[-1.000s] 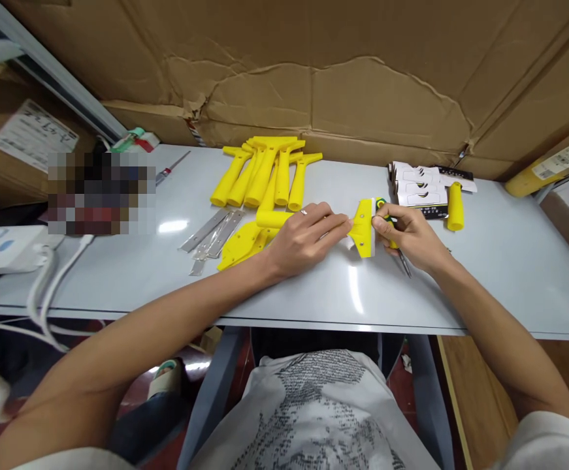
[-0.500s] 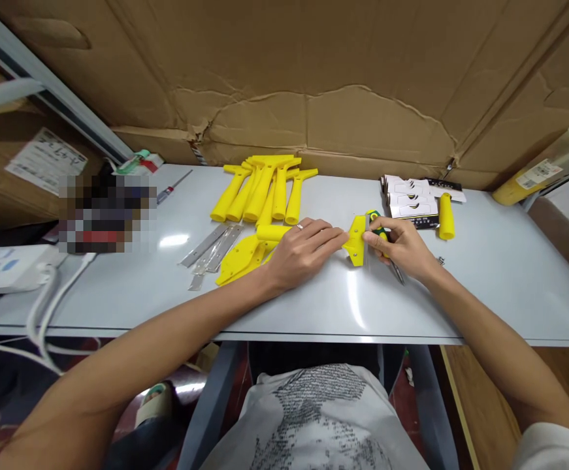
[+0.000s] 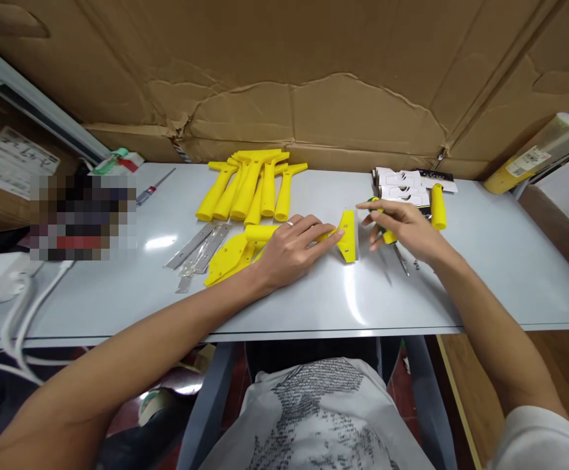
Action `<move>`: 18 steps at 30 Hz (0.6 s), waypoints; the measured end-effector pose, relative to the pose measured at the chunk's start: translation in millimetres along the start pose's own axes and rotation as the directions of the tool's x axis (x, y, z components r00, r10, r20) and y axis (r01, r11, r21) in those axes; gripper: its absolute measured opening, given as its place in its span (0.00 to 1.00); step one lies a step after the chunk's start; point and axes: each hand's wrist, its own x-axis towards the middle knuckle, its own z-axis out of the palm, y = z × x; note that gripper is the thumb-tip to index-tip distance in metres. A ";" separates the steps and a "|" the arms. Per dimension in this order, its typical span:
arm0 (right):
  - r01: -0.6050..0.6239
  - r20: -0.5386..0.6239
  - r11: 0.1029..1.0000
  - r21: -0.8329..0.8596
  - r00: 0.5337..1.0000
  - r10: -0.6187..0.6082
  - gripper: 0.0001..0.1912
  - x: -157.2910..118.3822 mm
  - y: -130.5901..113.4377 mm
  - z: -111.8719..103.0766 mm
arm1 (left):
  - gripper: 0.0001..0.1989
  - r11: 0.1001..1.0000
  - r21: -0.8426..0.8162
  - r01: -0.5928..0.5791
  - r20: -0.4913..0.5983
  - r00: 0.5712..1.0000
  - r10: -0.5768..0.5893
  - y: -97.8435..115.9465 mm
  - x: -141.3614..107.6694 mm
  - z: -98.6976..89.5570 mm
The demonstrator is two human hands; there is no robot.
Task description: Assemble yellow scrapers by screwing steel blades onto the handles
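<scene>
A yellow scraper lies flat on the table, its wide head (image 3: pixel 347 236) facing right with two screws in it. Along the head's right edge runs a thin metal blade (image 3: pixel 357 236). My left hand (image 3: pixel 298 249) covers the scraper's handle and grips it, fingertips at the neck. Just right of the blade, my right hand (image 3: pixel 402 227) keeps a green-and-yellow screwdriver (image 3: pixel 390 236) tucked in its palm, the shaft slanting down right. Its index finger stretches toward the blade's upper end without visibly pressing on it. A few small screws (image 3: pixel 416 265) lie by the screwdriver's tip.
Yellow handles (image 3: pixel 247 188) are piled at the back. Loose metal blades (image 3: pixel 198 249) and yellow head pieces (image 3: pixel 230 256) lie left of my left hand. Printed cards (image 3: pixel 402 184) and a yellow tube (image 3: pixel 438 207) sit back right. Another screwdriver (image 3: pixel 153 189) lies far left. Cardboard (image 3: pixel 245 111) walls the back.
My right hand has drawn back from the blade edge, and its fingers have spread, with the screwdriver still in the palm. The left hand stays on the scraper. The view has shifted slightly.
</scene>
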 end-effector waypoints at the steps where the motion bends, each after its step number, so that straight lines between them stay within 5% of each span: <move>1: 0.004 -0.057 0.997 -0.071 0.998 -0.008 0.23 0.6 0.0 -6.5 | 0.23 1.000 0.000 0.012 0.009 1.000 -0.012 -0.6 -0.8 0.4; 5: -0.011 -0.169 0.908 -0.420 0.983 -0.066 0.25 4.0 5.3 -18.5 | 0.24 0.999 -0.002 0.048 0.045 0.998 -0.048 -2.0 -3.1 2.3; 12: 0.028 -0.091 0.682 -0.730 0.986 -0.137 0.25 7.4 13.7 -9.3 | 0.22 0.999 0.020 0.048 0.107 0.993 -0.050 1.0 -1.9 1.1; 18: 0.024 -0.031 0.643 -0.766 0.997 -0.074 0.08 -9.6 7.8 -58.0 | 0.21 0.999 0.024 0.043 0.080 0.996 -0.045 2.2 -0.4 0.9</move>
